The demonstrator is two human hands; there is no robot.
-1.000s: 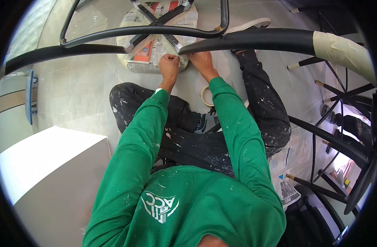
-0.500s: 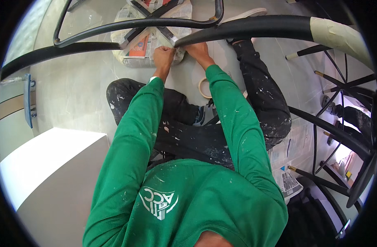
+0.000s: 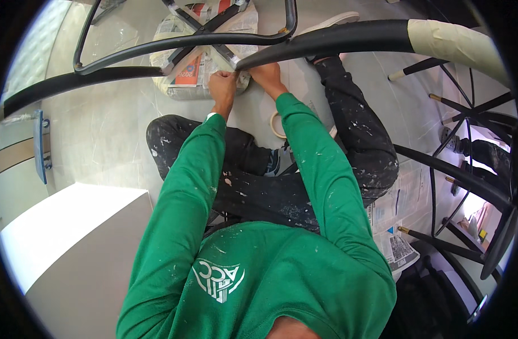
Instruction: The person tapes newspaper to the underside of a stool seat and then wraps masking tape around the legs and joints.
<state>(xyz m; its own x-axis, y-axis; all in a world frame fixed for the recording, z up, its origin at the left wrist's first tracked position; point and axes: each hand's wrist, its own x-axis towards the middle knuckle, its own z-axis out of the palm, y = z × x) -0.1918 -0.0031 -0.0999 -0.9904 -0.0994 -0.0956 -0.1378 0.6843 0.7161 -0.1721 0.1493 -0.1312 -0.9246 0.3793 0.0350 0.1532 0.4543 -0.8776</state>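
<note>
A chair with black metal legs [image 3: 338,44] stands upside down before me, its cushion [image 3: 180,90] wrapped in newspaper and pale tape. My left hand [image 3: 222,91] is closed in a pinch just below the joint where a leg meets the black crossed frame [image 3: 205,31]. What the fingertips grip is too small to make out. On the other side of that joint, close by, my right hand [image 3: 268,78] is closed, fingers curled toward the leg and partly hidden. Pale masking tape [image 3: 451,51] covers the far right part of the leg.
A roll of masking tape [image 3: 277,124] lies on the floor by my right forearm. More black chair legs [image 3: 462,175] stand at the right, with newspaper sheets [image 3: 403,192] beneath. To the left is a white box-like block [image 3: 100,226]. Another person's dark-clothed leg [image 3: 488,161] shows at far right.
The view has shifted slightly, so chair and hands sit a little lower and further left. Both hands stay at the same joint, with the right fingers slightly more curled.
</note>
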